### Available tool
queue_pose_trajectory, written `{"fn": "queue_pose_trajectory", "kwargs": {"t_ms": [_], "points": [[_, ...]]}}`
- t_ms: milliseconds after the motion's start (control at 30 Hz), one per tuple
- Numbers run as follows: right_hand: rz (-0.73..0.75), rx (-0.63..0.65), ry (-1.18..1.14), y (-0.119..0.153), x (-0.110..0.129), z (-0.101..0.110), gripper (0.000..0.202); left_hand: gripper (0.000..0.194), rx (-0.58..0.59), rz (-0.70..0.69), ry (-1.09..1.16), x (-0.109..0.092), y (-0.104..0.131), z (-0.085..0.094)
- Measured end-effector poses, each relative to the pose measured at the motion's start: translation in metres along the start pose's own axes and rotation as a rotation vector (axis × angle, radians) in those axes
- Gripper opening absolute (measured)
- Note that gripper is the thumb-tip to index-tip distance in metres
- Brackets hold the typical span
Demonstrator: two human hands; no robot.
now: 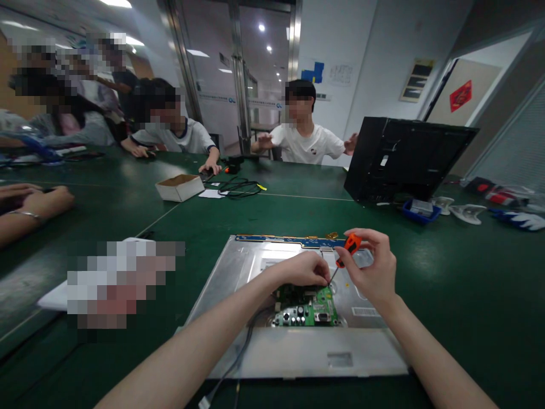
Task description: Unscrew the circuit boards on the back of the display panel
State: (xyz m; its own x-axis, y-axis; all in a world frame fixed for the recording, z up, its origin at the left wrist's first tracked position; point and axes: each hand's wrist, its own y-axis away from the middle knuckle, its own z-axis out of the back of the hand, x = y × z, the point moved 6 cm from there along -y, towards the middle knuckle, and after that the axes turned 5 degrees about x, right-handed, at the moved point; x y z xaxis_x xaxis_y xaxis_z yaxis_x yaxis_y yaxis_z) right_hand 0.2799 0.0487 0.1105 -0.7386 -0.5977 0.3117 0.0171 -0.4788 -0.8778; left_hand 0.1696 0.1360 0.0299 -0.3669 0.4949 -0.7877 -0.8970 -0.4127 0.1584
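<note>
A flat metal display panel (298,352) lies on the green table, with a green circuit board (326,309) on its middle. In my right hand (374,264) is an orange and black screwdriver (352,243), held between thumb and fingers. Its thin shaft slants down to the board's upper right corner. My left hand (307,268) has its fingers pinched close to the screwdriver's tip, over the board's upper edge; what they hold, if anything, is too small to make out. A blue strip board (272,240) runs along the panel's far edge.
Cables (244,346) cross the panel's left part. Beyond are an open box (181,187), black cables (238,187), a black monitor housing (409,159) and a blue tray (421,211). Several people sit around the table; another person's hands (42,201) rest at the left.
</note>
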Motion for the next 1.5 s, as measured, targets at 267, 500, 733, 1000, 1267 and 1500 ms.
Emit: {"fn": "queue_pose_trajectory", "kwargs": {"t_ms": [267, 500, 733, 1000, 1267, 1500], "points": [[0.056, 0.036, 0.021, -0.004, 0.008, 0.001, 0.026, 0.009, 0.013, -0.002, 0.022, -0.001, 0.001, 0.001], [0.019, 0.031, -0.012, -0.001, 0.002, 0.000, 0.026, 0.008, 0.011, 0.009, 0.033, 0.002, 0.000, 0.000], [-0.053, -0.025, -0.009, 0.003, -0.004, 0.000, 0.031, 0.008, 0.006, 0.020, 0.039, 0.002, 0.000, 0.001], [0.052, 0.063, 0.013, -0.002, 0.008, 0.001, 0.026, 0.008, 0.019, 0.000, 0.068, 0.001, 0.001, 0.000], [0.016, 0.008, 0.075, 0.000, 0.002, 0.000, 0.029, 0.009, 0.015, -0.008, 0.086, 0.001, 0.001, 0.000], [-0.003, 0.045, 0.011, 0.000, 0.003, -0.001, 0.029, 0.007, 0.019, -0.011, 0.087, 0.001, 0.000, 0.000]]}}
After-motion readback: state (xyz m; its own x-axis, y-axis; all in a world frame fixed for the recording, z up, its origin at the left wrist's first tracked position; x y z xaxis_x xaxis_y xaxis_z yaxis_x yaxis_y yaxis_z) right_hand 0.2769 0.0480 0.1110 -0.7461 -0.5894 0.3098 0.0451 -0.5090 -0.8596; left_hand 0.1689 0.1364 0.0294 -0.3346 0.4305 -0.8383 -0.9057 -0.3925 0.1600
